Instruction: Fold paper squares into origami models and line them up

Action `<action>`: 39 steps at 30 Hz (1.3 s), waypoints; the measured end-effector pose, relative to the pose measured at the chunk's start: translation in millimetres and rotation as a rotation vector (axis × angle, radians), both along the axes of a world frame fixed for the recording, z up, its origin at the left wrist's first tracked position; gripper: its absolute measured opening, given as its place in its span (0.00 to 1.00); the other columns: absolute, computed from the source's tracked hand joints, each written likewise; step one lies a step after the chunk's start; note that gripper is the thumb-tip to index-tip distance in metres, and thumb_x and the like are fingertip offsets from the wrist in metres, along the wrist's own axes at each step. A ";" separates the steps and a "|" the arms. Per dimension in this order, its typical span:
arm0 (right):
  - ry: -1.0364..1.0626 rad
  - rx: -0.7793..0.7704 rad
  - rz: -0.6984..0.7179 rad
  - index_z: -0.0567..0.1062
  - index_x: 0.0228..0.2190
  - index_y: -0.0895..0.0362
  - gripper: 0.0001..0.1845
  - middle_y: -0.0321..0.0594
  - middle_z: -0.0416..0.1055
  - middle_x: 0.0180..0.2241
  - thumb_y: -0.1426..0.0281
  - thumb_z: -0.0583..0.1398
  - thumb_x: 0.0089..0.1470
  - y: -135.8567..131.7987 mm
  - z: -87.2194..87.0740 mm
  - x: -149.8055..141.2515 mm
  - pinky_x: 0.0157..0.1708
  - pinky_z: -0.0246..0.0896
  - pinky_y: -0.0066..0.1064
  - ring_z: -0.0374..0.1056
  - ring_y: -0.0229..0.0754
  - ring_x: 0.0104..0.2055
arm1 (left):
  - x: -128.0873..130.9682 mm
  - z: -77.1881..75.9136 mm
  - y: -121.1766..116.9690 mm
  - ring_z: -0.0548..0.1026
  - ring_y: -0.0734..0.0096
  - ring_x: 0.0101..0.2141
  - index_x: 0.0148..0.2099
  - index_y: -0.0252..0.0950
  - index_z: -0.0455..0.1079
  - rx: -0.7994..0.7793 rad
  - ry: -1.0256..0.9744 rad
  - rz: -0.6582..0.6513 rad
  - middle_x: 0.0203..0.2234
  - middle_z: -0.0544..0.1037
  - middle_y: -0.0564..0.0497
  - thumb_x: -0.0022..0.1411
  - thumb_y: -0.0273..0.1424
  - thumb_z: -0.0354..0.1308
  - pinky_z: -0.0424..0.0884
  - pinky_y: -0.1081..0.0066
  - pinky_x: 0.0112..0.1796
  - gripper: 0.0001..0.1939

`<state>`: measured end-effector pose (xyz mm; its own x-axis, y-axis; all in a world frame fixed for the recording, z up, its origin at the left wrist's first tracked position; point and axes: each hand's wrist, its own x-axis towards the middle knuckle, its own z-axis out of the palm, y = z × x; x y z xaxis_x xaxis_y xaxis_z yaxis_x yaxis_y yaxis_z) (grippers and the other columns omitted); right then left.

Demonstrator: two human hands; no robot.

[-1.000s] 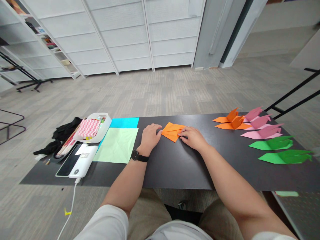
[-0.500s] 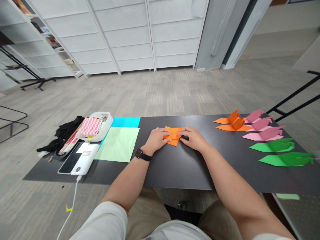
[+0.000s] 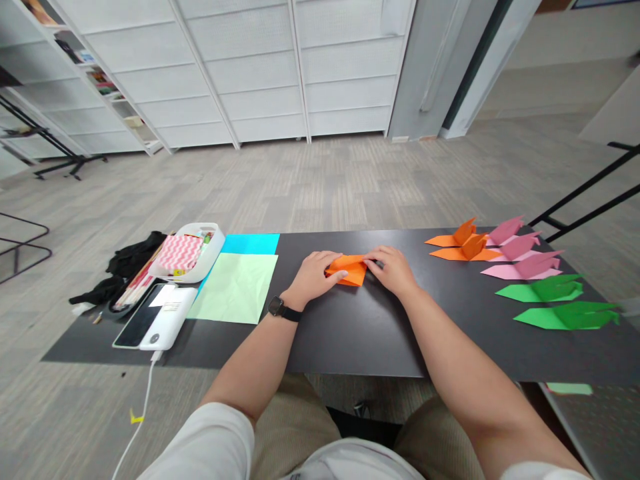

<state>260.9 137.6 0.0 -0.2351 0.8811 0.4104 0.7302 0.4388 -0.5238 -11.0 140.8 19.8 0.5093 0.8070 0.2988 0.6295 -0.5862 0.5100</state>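
Note:
A folded piece of orange origami paper [image 3: 353, 272] lies on the dark table [image 3: 345, 340] between my hands. My left hand [image 3: 316, 275], with a black watch on its wrist, grips the paper's left side, thumb on top. At the paper's upper right corner, my right hand [image 3: 389, 268] pinches the edge between thumb and fingers. Part of the paper is hidden under the left fingers. To the right stand folded paper birds: orange ones [image 3: 473, 248], pink ones [image 3: 523, 267] and green ones [image 3: 567, 316].
Light green sheets [image 3: 233, 287] and blue paper [image 3: 253, 244] lie left of my hands. Further left are a white basket [image 3: 213, 257] with a pink zigzag-patterned item, a phone [image 3: 137, 320], a white power bank [image 3: 167, 327] with a cable, and black cloth [image 3: 133, 257].
The orange paper has changed from a cross-like outline to a more compact shape with a raised flap. My right hand has shifted slightly up, now pinching its upper right corner.

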 end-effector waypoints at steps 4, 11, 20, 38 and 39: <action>0.252 -0.011 -0.053 0.84 0.37 0.51 0.12 0.42 0.81 0.40 0.62 0.60 0.65 0.3 7.9 2.2 0.50 0.70 0.41 0.76 0.47 0.44 | -4.3 12.7 -4.4 0.70 0.52 0.66 0.68 0.44 0.70 -0.008 -0.236 -0.082 0.65 0.75 0.43 0.64 0.49 0.70 0.64 0.51 0.69 0.35; 0.611 -0.238 -0.043 0.82 0.35 0.51 0.19 0.40 0.80 0.35 0.49 0.67 0.55 3.1 8.0 2.0 0.45 0.72 0.41 0.75 0.47 0.39 | -6.1 16.2 -10.3 0.73 0.50 0.64 0.75 0.43 0.56 -0.194 -0.443 -0.123 0.66 0.72 0.39 0.60 0.53 0.72 0.69 0.52 0.66 0.49; 0.853 -0.493 0.028 0.82 0.37 0.51 0.25 0.35 0.78 0.33 0.46 0.73 0.45 -0.3 9.5 -0.9 0.42 0.70 0.36 0.72 0.42 0.35 | -0.8 4.7 -1.2 0.74 0.53 0.63 0.75 0.43 0.49 -0.311 -0.605 -0.117 0.67 0.69 0.36 0.69 0.51 0.64 0.74 0.55 0.61 0.43; 0.046 -0.067 0.066 0.83 0.46 0.51 0.13 0.42 0.77 0.43 0.71 0.66 0.59 -2.6 -9.4 -4.0 0.50 0.70 0.43 0.74 0.47 0.45 | 6.0 -17.1 2.6 0.76 0.56 0.53 0.63 0.36 0.70 0.014 -0.096 0.281 0.56 0.77 0.41 0.67 0.29 0.65 0.72 0.55 0.58 0.23; 0.019 -0.049 0.117 0.84 0.44 0.50 0.10 0.42 0.77 0.43 0.71 0.64 0.61 -3.2 -8.4 -4.8 0.51 0.70 0.43 0.74 0.47 0.46 | 6.1 -14.0 1.6 0.76 0.56 0.53 0.60 0.36 0.72 0.038 -0.067 0.256 0.55 0.78 0.42 0.68 0.29 0.62 0.71 0.55 0.59 0.18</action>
